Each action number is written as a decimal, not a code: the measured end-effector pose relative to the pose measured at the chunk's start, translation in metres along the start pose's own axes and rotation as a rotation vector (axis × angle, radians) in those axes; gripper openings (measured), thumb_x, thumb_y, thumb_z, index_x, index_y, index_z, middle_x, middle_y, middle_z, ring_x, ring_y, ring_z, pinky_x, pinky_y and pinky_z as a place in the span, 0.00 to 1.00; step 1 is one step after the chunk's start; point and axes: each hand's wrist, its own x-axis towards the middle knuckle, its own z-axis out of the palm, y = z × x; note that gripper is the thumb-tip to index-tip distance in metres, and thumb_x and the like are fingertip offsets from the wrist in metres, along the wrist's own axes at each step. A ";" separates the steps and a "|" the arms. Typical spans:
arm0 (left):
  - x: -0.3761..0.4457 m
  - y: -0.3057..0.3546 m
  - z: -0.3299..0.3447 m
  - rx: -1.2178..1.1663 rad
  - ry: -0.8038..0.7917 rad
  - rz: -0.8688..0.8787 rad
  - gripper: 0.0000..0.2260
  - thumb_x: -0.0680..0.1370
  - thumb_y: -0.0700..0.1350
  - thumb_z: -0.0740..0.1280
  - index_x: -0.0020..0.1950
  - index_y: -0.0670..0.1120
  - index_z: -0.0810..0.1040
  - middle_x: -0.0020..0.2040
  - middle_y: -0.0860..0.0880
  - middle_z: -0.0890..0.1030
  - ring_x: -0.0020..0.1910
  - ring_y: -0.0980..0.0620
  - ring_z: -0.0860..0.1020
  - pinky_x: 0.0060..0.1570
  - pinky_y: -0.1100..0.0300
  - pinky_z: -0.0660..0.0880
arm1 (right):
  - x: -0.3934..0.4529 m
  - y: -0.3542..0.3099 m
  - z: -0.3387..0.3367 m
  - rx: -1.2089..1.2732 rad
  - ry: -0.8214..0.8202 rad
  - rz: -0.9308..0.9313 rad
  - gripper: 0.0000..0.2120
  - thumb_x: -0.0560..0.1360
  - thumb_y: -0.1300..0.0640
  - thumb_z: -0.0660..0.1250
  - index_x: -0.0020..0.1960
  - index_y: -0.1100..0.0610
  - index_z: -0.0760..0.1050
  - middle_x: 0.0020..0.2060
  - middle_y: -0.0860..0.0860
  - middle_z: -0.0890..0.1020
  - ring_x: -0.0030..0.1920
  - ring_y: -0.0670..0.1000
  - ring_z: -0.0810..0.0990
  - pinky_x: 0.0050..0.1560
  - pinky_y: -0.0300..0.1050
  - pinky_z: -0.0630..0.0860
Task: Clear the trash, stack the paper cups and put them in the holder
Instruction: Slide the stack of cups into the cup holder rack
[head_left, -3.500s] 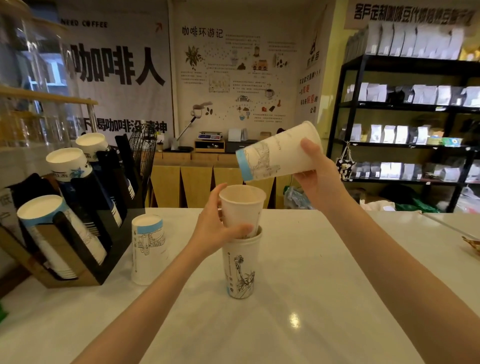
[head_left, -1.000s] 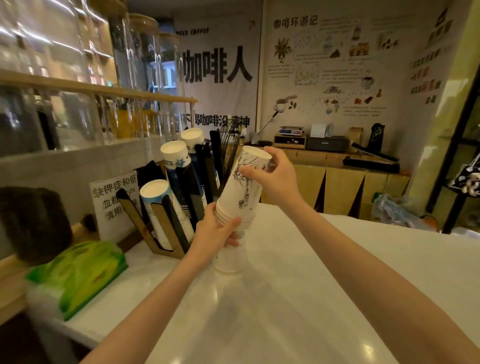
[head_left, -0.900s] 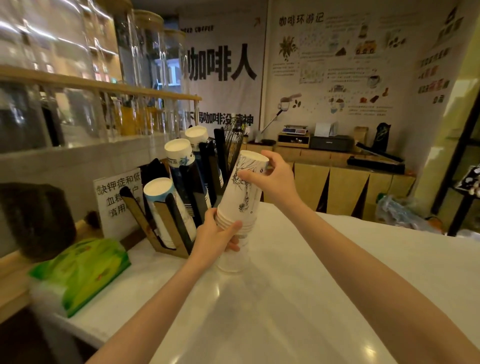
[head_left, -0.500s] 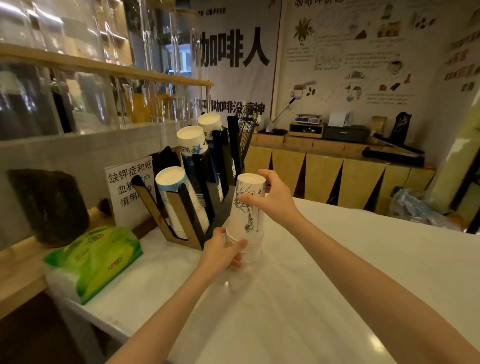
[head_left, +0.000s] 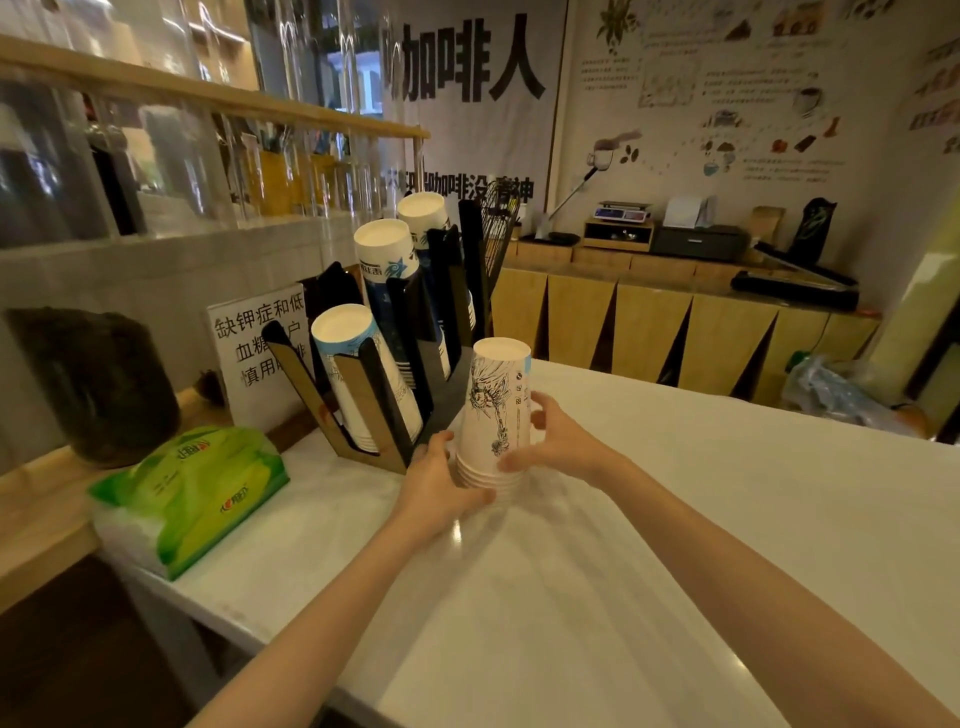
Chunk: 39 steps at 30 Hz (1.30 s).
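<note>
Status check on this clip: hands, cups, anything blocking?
Left hand and right hand both gripping inverted cup stack on counter. Not yet in holder. Path clear.

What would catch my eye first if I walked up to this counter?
Probably the upside-down stack of white illustrated paper cups on the white counter, held between the left hand and right hand. Just behind it stands the black slotted cup holder, and left of that lies a green tissue pack.

1 stack of paper cups (head_left: 493, 415) stands upside down on 1 white counter (head_left: 675, 519), about 4 rims showing at its base. 2 hands grip it. 1 cup holder (head_left: 395, 384) holds 3 cup stacks. 1 green tissue pack (head_left: 197, 483) and 1 printed sign (head_left: 254, 348) stand beside it.
</note>
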 end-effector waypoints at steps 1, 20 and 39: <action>0.001 0.000 0.000 -0.001 -0.019 0.020 0.42 0.62 0.50 0.76 0.70 0.47 0.58 0.66 0.45 0.70 0.64 0.46 0.71 0.63 0.48 0.71 | 0.000 0.005 0.003 -0.018 -0.032 0.011 0.54 0.61 0.58 0.78 0.74 0.54 0.46 0.70 0.57 0.66 0.68 0.56 0.68 0.67 0.53 0.69; -0.012 0.036 -0.025 -0.125 0.047 0.259 0.40 0.62 0.47 0.77 0.70 0.49 0.63 0.57 0.51 0.76 0.54 0.56 0.73 0.53 0.61 0.71 | -0.021 -0.005 -0.003 0.120 0.005 -0.198 0.45 0.59 0.60 0.80 0.70 0.52 0.61 0.64 0.49 0.74 0.61 0.49 0.74 0.54 0.38 0.75; -0.020 0.100 -0.183 -0.075 0.398 0.402 0.34 0.64 0.51 0.76 0.66 0.50 0.65 0.51 0.53 0.77 0.47 0.55 0.77 0.42 0.68 0.72 | -0.012 -0.200 -0.006 0.100 -0.008 -0.528 0.32 0.68 0.52 0.73 0.67 0.50 0.63 0.54 0.42 0.75 0.54 0.44 0.75 0.46 0.35 0.74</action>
